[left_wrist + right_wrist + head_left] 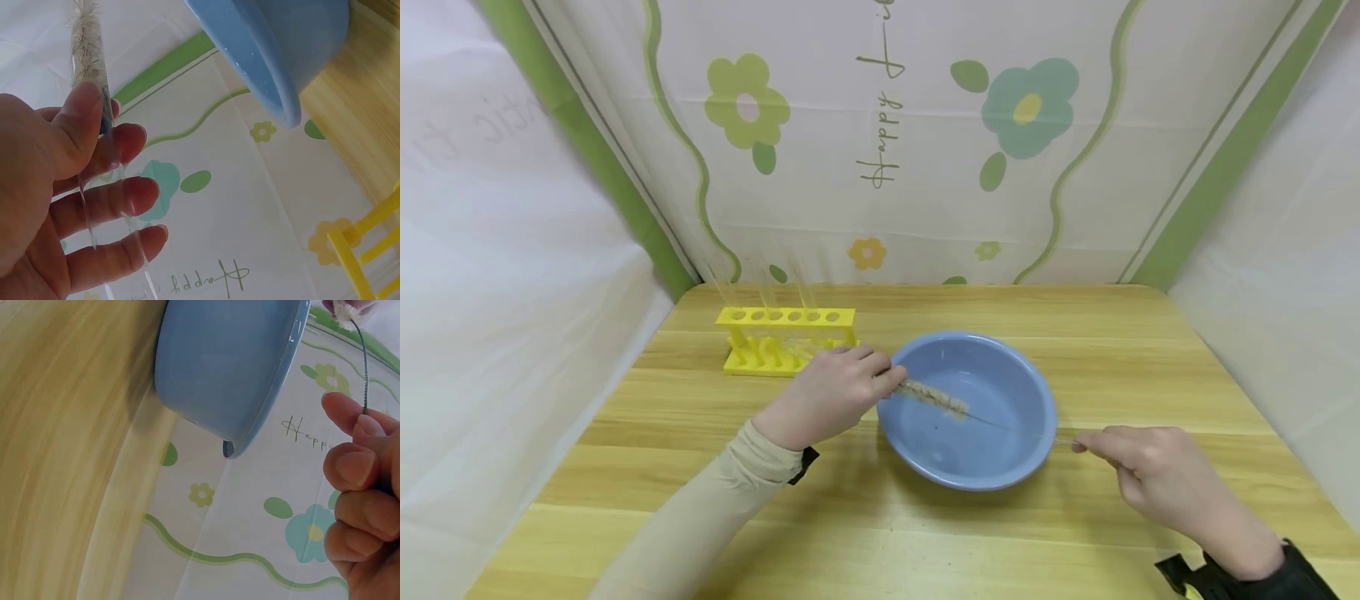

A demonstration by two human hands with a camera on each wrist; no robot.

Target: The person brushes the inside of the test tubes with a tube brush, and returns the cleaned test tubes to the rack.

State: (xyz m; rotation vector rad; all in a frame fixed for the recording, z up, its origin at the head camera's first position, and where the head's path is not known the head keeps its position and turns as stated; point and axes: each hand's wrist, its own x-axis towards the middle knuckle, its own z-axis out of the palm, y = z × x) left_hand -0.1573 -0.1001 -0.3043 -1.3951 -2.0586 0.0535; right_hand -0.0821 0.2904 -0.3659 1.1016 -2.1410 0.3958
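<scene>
Over the blue basin (951, 336), my left hand (838, 393) holds a clear glass test tube (119, 209) between thumb and fingers. A pale, bristly test tube brush (934, 397) runs out beyond the thumb, toward the right. In the left wrist view its bristles (87, 40) show at the hand, partly within the tube. Its thin twisted wire handle (365, 372) leads across the basin to my right hand (1172, 475). That hand pinches the wire between thumb and index finger, to the right of the basin, its other fingers curled.
A yellow test tube rack (823, 317) stands left of the basin at the back of the wooden table (925, 550). Three clear tubes stand upright in it, including one test tube (804, 287). A flower-printed cloth (820, 192) rises behind, with white cloth on both sides.
</scene>
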